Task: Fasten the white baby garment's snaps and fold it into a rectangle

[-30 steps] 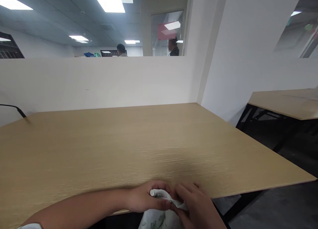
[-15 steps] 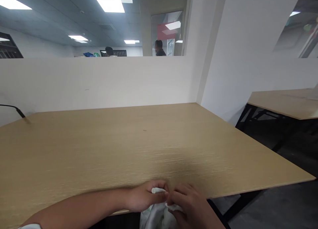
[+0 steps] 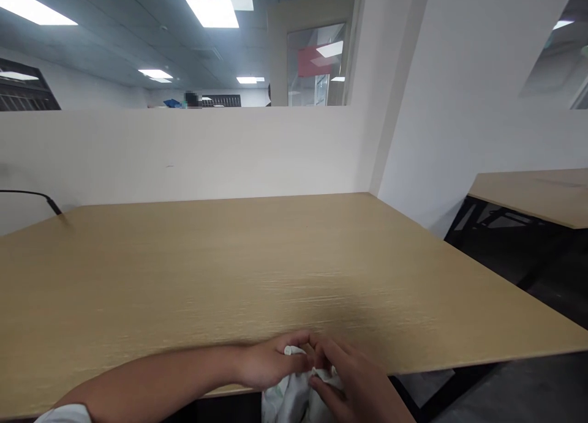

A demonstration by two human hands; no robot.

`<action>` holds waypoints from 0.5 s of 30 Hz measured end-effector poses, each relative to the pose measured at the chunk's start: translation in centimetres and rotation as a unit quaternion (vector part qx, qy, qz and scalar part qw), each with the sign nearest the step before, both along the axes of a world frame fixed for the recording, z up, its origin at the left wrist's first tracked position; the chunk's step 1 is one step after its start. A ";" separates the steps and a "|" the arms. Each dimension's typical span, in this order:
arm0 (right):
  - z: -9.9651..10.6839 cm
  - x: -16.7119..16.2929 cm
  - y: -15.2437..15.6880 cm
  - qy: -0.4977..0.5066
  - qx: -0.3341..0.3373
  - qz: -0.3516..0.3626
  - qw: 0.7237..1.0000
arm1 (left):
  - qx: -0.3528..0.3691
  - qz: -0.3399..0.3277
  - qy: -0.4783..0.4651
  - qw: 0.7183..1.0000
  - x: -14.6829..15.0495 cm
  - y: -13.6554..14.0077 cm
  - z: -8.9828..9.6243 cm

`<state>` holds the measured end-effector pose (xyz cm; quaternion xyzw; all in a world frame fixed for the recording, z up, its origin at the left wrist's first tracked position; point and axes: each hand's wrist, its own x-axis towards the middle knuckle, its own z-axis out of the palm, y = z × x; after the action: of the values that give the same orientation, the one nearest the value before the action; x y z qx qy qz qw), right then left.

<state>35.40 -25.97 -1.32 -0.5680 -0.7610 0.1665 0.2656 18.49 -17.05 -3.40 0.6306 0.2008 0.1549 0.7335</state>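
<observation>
A white cloth (image 3: 290, 400) with faint green marks hangs in folds at the table's front edge, its lower part cut off by the frame. My left hand (image 3: 272, 363) comes in from the left and is closed on the cloth's upper part. Between its thumb and forefinger pokes a white rounded end (image 3: 288, 351); whether it is rolled fabric or a separate piece I cannot tell. My right hand (image 3: 351, 377) pinches the cloth just to the right, fingertips touching the left hand's. Part of the cloth is hidden behind the fingers.
Both hands are over the near edge of a wooden table (image 3: 206, 258). A white wall (image 3: 229, 153) with a window stands behind it. On the left lies a black cable (image 3: 52, 204). A second table (image 3: 533, 190) stands to the right.
The view has shifted slightly left. My right hand's fingers have moved in closer to the left hand, and a bit of cloth now shows between its thumb and fingers.
</observation>
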 end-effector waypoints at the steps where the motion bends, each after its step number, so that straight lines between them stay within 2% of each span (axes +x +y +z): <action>1: -0.1 0.0 0.0 -0.002 0.002 0.002 1.000 | 0.002 0.002 0.001 1.000 0.0 0.0 -0.1; 11: -0.6 0.2 0.4 0.002 0.011 0.019 1.000 | -0.005 0.015 0.012 1.000 0.1 0.1 0.0; 15: -0.3 0.6 0.3 0.030 0.039 0.043 0.998 | -0.003 0.006 0.003 1.000 0.2 0.1 0.1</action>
<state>36.02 -25.65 -1.62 -0.5189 -0.7821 0.1650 0.3031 18.66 -16.95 -3.30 0.6276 0.2075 0.1570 0.7337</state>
